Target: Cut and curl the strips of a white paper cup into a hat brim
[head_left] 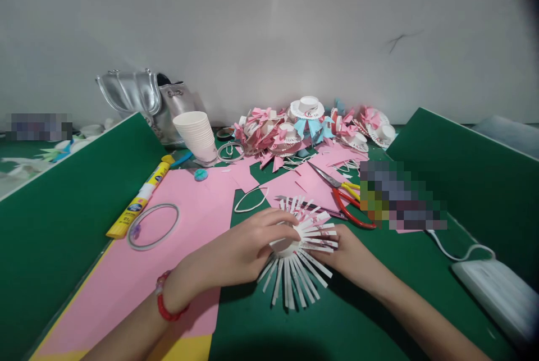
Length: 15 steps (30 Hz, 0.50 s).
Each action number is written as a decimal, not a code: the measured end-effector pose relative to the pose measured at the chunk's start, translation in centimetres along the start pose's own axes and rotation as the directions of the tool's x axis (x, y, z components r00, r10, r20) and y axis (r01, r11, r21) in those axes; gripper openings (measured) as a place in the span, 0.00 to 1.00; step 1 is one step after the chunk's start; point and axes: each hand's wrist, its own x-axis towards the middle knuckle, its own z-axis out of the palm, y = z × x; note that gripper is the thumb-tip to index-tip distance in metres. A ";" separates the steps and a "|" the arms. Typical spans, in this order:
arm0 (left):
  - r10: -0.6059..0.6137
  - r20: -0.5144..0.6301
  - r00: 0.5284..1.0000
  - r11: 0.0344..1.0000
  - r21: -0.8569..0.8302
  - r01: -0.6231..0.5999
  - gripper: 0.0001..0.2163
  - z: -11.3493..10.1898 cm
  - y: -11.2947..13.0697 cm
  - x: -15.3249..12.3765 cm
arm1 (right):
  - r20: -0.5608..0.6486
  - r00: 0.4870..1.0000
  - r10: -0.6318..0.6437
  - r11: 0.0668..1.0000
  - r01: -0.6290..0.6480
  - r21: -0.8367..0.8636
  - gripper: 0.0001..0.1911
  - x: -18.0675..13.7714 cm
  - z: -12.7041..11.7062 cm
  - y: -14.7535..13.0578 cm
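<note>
A paper cup (288,265), its wall cut into many thin strips that fan outward, is held above the green table between both hands. My left hand (256,240), with a red bracelet at the wrist, curls its fingers over the round base of the cup. On the far right side, my right hand (337,251) grips the strips from behind, and its fingertips are mostly hidden by them. Just beyond lie scissors (341,186) with red and yellow handles, and a dark slim blade-like tool (311,206) partly behind the cup.
Pink paper sheets (197,204) cover the left and middle. A yellow glue stick (141,198), tape ring (154,226), stacked paper cups (194,133) and several finished paper-cup hats (309,107) stand around. Green dividers (76,181) flank both sides; a white mask (497,293) lies right.
</note>
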 end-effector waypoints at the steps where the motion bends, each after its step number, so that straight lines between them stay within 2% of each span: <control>1: -0.003 0.008 1.000 0.999 0.033 0.003 0.19 0.0 0.1 0.0 | 0.024 1.000 -0.013 1.000 0.013 -0.001 0.10 0.0 -0.2 0.0; 3: -0.009 0.019 1.000 0.994 0.108 0.007 0.18 0.2 0.3 0.0 | 0.033 0.999 -0.029 0.999 0.029 -0.022 0.12 0.0 -0.9 -0.1; 6: -0.039 0.034 0.999 0.978 0.208 0.031 0.14 0.7 0.3 0.0 | -0.087 0.996 -0.024 0.995 0.015 -0.102 0.15 0.1 -1.8 0.1; 9: -0.086 0.024 0.996 0.961 0.267 0.076 0.08 1.4 0.0 0.3 | -0.181 0.981 -0.063 0.981 0.028 -0.191 0.11 0.3 -2.2 0.5; 12: -0.113 -0.012 0.994 0.956 0.271 0.112 0.09 2.6 -0.7 0.5 | -0.252 0.954 -0.163 0.948 0.081 -0.307 0.04 0.5 -2.1 0.9; 15: -0.132 -0.114 0.985 0.960 0.235 0.155 0.16 4.1 -1.5 0.7 | -0.280 0.909 -0.308 0.881 0.161 -0.445 0.04 0.7 -1.8 1.0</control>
